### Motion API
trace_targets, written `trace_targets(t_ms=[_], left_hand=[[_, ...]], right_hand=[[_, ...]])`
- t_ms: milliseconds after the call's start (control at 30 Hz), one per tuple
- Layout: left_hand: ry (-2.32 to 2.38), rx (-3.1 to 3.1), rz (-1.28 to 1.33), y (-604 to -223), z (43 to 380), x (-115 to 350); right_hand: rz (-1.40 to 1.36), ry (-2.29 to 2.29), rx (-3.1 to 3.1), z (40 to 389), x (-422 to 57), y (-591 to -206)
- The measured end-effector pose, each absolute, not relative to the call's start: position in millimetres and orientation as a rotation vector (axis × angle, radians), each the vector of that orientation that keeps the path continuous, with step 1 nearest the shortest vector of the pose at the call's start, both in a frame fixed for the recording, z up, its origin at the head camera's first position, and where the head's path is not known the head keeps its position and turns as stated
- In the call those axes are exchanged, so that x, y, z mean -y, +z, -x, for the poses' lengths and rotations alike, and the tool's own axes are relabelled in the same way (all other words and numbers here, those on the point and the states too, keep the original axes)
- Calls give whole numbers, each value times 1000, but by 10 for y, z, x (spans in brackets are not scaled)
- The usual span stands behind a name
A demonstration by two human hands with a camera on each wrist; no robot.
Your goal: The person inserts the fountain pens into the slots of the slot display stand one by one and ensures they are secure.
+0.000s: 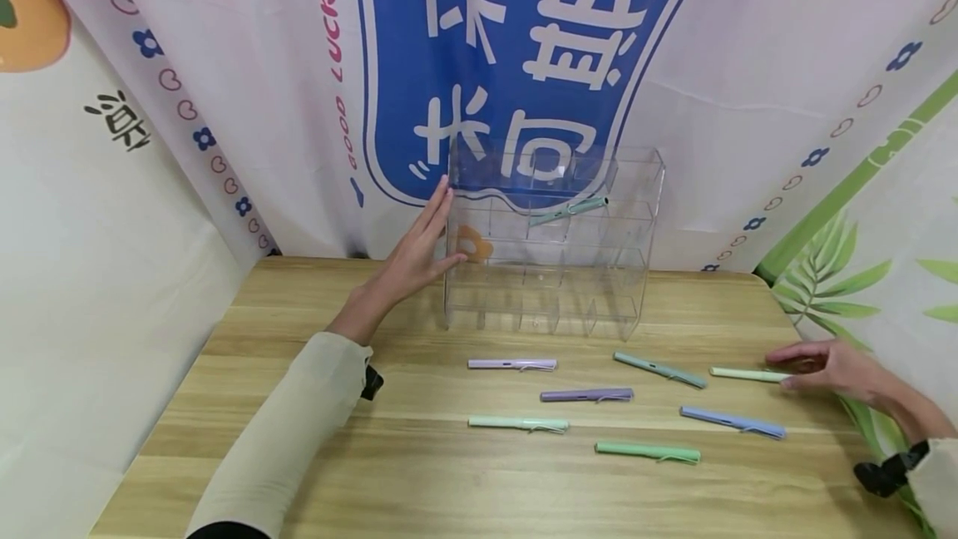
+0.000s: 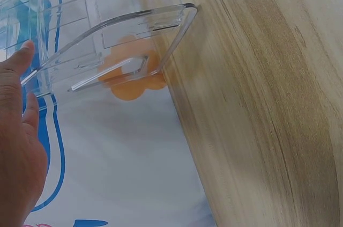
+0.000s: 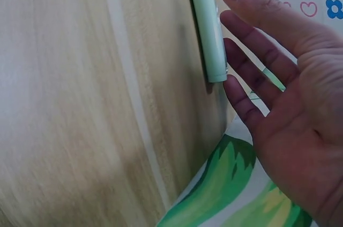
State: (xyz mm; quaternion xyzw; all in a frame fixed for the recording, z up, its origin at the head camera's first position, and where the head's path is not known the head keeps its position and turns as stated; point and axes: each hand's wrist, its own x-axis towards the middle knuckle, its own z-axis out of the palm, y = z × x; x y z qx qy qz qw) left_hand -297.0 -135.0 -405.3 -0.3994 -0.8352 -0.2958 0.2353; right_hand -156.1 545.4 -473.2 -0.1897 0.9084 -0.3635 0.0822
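Observation:
My left hand (image 1: 419, 252) rests against the left side of a clear acrylic display rack (image 1: 654, 215), its fingers stretched upward along the edge. In the left wrist view, the fingertips and thumb of that hand (image 2: 21, 146) touch the clear side panel (image 2: 128, 19). A teal pen (image 1: 570, 211) lies slanted in an upper tier of the rack. At the table's right, my right hand (image 1: 846, 368) is at the end of a pale green pen (image 1: 744, 374). In the right wrist view, its loosely bent fingers (image 3: 262, 52) are beside that pen (image 3: 210, 34), without a visible grip.
Several capped pens lie in front of the rack: lavender (image 1: 512, 364), purple (image 1: 586, 395), mint (image 1: 518, 423), green (image 1: 647, 452), blue (image 1: 733, 422) and grey-green (image 1: 659, 369). A printed curtain (image 1: 748, 106) hangs behind the wooden table (image 1: 419, 481).

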Motion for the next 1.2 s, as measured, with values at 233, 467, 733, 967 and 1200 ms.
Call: trace_targets(t_ms=[233, 467, 733, 967, 1200], left_hand=[[-815, 2286, 1098, -4055, 2960, 1350], [-813, 2275, 1103, -4051, 2961, 1343], [-801, 2245, 1109, -4067, 2980, 1345], [-798, 2247, 1108, -4076, 2979, 1351], [-806, 2243, 1110, -4065, 2973, 1343]], right_hand=[[542, -1070, -2736, 1565, -5456, -4789], [522, -1022, -2777, 1558, -5440, -4826], [565, -1035, -2812, 1551, -5426, -4879], [586, -1049, -2817, 1559, -5421, -4931], [579, -990, -2856, 1582, -5416, -4960]])
